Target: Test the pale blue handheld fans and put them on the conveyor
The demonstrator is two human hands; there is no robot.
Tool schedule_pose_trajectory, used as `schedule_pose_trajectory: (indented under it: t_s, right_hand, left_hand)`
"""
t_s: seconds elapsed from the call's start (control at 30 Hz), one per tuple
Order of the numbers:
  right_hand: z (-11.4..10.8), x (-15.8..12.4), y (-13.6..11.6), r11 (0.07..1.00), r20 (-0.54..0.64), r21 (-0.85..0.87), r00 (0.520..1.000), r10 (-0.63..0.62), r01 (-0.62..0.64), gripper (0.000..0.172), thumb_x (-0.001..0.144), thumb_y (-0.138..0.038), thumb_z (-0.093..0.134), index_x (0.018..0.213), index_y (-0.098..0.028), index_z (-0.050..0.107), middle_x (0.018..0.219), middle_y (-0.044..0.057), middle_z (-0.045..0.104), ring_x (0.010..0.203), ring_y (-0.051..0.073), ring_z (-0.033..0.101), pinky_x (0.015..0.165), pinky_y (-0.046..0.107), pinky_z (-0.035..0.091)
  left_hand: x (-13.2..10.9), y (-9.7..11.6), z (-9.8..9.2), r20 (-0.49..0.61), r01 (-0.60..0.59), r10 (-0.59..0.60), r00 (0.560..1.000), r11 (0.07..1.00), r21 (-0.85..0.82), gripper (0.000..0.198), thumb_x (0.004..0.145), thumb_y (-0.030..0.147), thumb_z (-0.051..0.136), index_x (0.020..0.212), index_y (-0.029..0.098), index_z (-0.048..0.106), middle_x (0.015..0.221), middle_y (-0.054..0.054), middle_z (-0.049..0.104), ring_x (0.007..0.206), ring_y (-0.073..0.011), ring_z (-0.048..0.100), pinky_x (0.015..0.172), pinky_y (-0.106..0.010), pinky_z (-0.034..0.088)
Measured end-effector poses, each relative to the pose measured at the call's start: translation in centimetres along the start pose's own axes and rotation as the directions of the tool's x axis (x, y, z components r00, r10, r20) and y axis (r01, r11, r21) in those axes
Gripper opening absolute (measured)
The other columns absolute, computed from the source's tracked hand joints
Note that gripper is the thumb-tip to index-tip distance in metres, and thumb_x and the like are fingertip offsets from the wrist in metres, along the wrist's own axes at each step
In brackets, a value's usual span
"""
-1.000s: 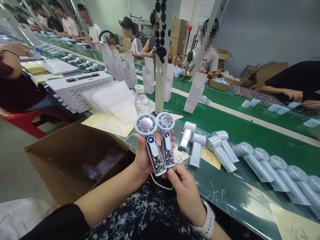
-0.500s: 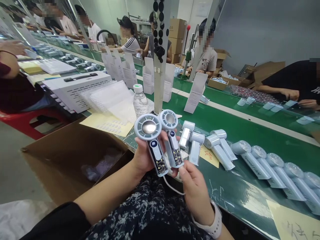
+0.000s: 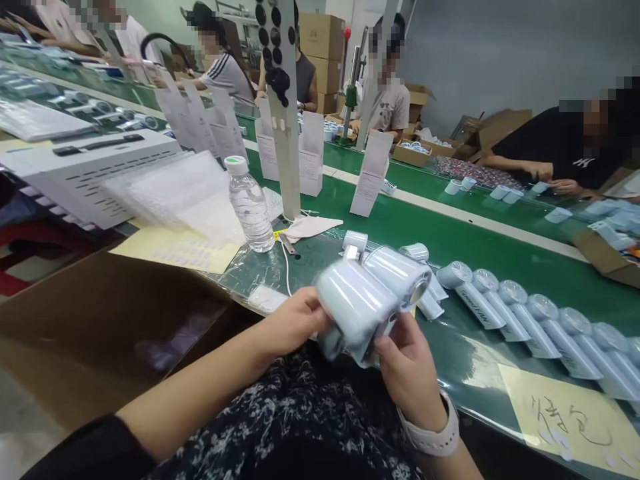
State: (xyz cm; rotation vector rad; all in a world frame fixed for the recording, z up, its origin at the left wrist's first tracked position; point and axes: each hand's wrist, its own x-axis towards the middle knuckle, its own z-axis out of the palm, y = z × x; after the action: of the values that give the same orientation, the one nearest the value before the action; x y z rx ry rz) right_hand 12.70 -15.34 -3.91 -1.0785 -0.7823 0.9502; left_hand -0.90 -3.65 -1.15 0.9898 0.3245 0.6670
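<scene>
Two light-blue handheld fans are between my hands, tilted with the sides of their heads toward me. The nearer fan (image 3: 355, 297) is blurred by motion; the farther fan (image 3: 395, 267) sits just behind it to the right. My left hand (image 3: 297, 323) pinches the left edge of the nearer fan, fingertips partly hidden. On the right side, my right hand (image 3: 407, 363) is closed around the fans' handle area; which handle each finger touches is hidden. A white cable (image 3: 287, 267) lies on the green table beyond my left hand.
A water bottle (image 3: 250, 207) stands behind the left hand. Several finished-looking fans (image 3: 480, 303) lie in a row at right, near a yellow paper (image 3: 565, 413). An open cardboard box (image 3: 100, 320) is at lower left. White cartons (image 3: 371, 173) stand by a post (image 3: 285, 153); co-workers sit opposite.
The fans have turned from showing their round faces and lit displays to showing their head sides, and tilted rightward. My left hand has shifted from under the handles to a fan's edge.
</scene>
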Motion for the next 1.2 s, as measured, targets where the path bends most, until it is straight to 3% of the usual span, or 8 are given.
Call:
schedule_pose_trajectory:
  t_s: [0.13, 0.2, 0.3, 0.4, 0.57, 0.77, 0.97, 1.2]
  right_hand:
    - [-0.2, 0.3, -0.9, 0.991, -0.066, 0.087, 0.993, 0.103, -0.097, 0.042, 0.078, -0.047, 0.077, 0.111, -0.026, 0.062, 0.099, 0.006, 0.07, 0.082, 0.024, 0.066, 0.078, 0.041, 0.056]
    - [0.2, 0.4, -1.1, 0.981, -0.065, 0.145, 0.988, 0.139, -0.129, 0.036, 0.082, -0.046, 0.073, 0.11, -0.026, 0.063, 0.1, 0.006, 0.069, 0.081, 0.023, 0.064, 0.077, 0.04, 0.056]
    - [0.7, 0.3, -1.2, 0.972, -0.023, 0.19, 0.989, 0.147, -0.14, 0.032, 0.081, -0.042, 0.072, 0.107, -0.024, 0.064, 0.102, 0.006, 0.067, 0.082, 0.022, 0.063, 0.078, 0.04, 0.056]
    - [0.8, 0.2, -1.2, 0.967, 0.004, 0.213, 0.99, 0.143, -0.141, 0.033, 0.082, -0.041, 0.072, 0.11, -0.024, 0.064, 0.103, 0.007, 0.066, 0.083, 0.022, 0.063, 0.077, 0.04, 0.056]
    - [1.1, 0.1, -1.2, 0.968, 0.049, 0.2, 0.988, 0.148, -0.155, 0.031, 0.085, -0.038, 0.07, 0.111, -0.025, 0.064, 0.101, 0.006, 0.064, 0.079, 0.02, 0.061, 0.069, 0.036, 0.056]
    - [1.7, 0.2, -1.3, 0.964, 0.01, 0.184, 0.981, 0.194, -0.192, 0.035, 0.082, -0.042, 0.07, 0.111, -0.024, 0.063, 0.097, 0.005, 0.063, 0.075, 0.02, 0.059, 0.068, 0.034, 0.054]
    - [1.7, 0.2, -1.3, 0.967, 0.011, 0.176, 0.983, 0.184, -0.183, 0.033, 0.08, -0.042, 0.07, 0.107, -0.024, 0.062, 0.095, 0.005, 0.064, 0.071, 0.019, 0.059, 0.066, 0.035, 0.053]
    - [1.3, 0.1, -1.2, 0.971, 0.068, 0.186, 0.988, 0.141, -0.151, 0.034, 0.083, -0.036, 0.07, 0.114, -0.026, 0.061, 0.101, 0.005, 0.065, 0.077, 0.02, 0.062, 0.067, 0.035, 0.054]
  left_hand:
    - [1.0, -0.9, -0.8, -0.043, 0.129, -0.136, 0.99, 0.982, -0.14, 0.047, 0.082, 0.057, 0.067, 0.11, 0.019, 0.066, 0.076, -0.003, 0.065, 0.067, -0.0162, 0.061, 0.066, -0.03, 0.052]
    - [0.7, -1.1, -0.9, 0.006, 0.146, -0.147, 0.989, 0.977, -0.156, 0.046, 0.079, 0.046, 0.075, 0.115, 0.021, 0.061, 0.08, -0.001, 0.063, 0.067, -0.014, 0.06, 0.065, -0.027, 0.051]
    - [-0.1, -0.8, -0.7, 0.111, 0.068, -0.056, 0.992, 0.993, -0.102, 0.044, 0.073, 0.025, 0.082, 0.111, 0.021, 0.059, 0.084, 0.0, 0.061, 0.071, -0.0125, 0.06, 0.066, -0.025, 0.05]
    - [-0.7, -0.4, -0.6, 0.16, 0.013, 0.002, 0.987, 0.996, -0.091, 0.042, 0.076, 0.026, 0.079, 0.111, 0.021, 0.056, 0.085, 0.0, 0.06, 0.071, -0.0127, 0.059, 0.065, -0.026, 0.05]
    - [-0.9, -0.2, -0.9, 0.122, -0.008, 0.014, 0.992, 0.999, -0.051, 0.039, 0.078, 0.029, 0.078, 0.107, 0.021, 0.054, 0.087, 0.0, 0.06, 0.07, -0.0131, 0.06, 0.063, -0.027, 0.052]
    - [-1.4, -0.1, -1.0, 0.157, 0.02, -0.008, 0.988, 0.996, -0.081, 0.045, 0.078, 0.029, 0.077, 0.116, 0.022, 0.052, 0.092, -0.002, 0.059, 0.076, -0.0144, 0.06, 0.069, -0.029, 0.053]
    - [-1.3, -0.2, -0.7, 0.179, 0.06, -0.038, 0.983, 0.991, -0.118, 0.04, 0.078, 0.028, 0.076, 0.111, 0.021, 0.054, 0.094, -0.002, 0.058, 0.079, -0.0153, 0.06, 0.069, -0.03, 0.053]
    - [-1.2, -1.1, -0.6, 0.149, 0.101, -0.08, 0.986, 0.984, -0.146, 0.043, 0.078, 0.035, 0.075, 0.114, 0.021, 0.056, 0.087, -0.001, 0.058, 0.072, -0.0135, 0.059, 0.065, -0.027, 0.051]
